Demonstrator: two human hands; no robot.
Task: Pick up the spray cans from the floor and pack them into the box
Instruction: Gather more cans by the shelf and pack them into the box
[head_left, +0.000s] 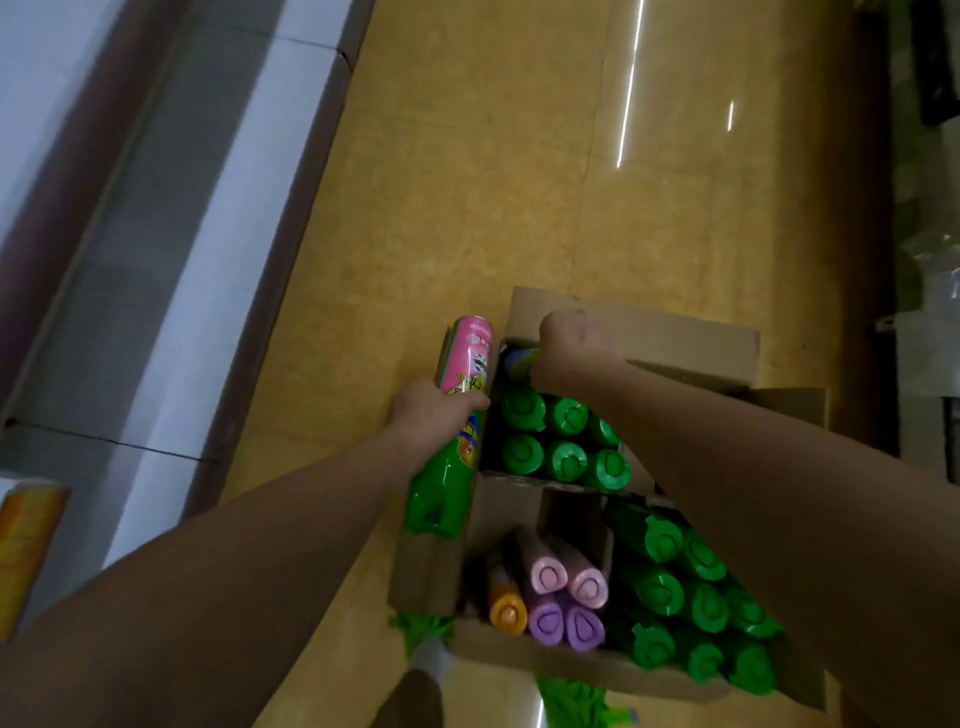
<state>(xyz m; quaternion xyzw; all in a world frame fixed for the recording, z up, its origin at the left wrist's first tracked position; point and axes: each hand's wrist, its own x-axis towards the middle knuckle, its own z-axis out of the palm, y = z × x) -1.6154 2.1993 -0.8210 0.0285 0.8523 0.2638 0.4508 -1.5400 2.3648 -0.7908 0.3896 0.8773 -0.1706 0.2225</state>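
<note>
My left hand (436, 410) grips a pink spray can (470, 358) round its middle. The can lies tilted over the left wall of the far cardboard box (675, 343), its green cap pointing back at me. My right hand (571, 343) reaches into the far left corner of that box, fingers curled round a blue and yellow spray can (519, 361) that is mostly hidden. Several green-capped cans (566, 415) stand packed in the far box. My right forearm covers that box's right side.
A nearer box (571, 670) holds purple, pink and orange capped cans (545, 618) and several green-capped ones (665, 592). A white counter with brown trim (156, 260) runs along the left. An orange package (26, 545) sits at the far left. Yellow tiled floor (519, 182) lies beyond.
</note>
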